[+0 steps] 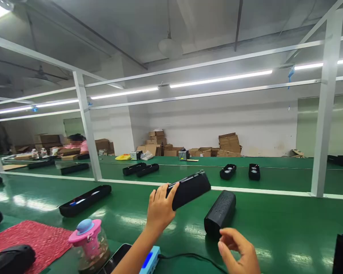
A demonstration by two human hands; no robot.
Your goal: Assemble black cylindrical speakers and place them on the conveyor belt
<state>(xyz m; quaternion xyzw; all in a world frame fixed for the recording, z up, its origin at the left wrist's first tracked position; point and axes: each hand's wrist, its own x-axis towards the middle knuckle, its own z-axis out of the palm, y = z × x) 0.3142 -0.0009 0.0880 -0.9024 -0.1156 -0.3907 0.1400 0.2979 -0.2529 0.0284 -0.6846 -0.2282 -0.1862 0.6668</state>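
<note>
Hands well apart over the green bench [288, 217], I have the left hand [161, 207] clamped on one end of a black casing [191, 190], which slants up toward two o'clock, while the right hand [240, 251] is loosely curled, thumb and fingers parted. At its eleven o'clock lies a speckled black block [220, 213], and I cannot tell whether the fingertips touch it. From the left hand I see an open black shell [85, 201] at nine o'clock and a pink-lidded jar [87, 238] at eight.
</note>
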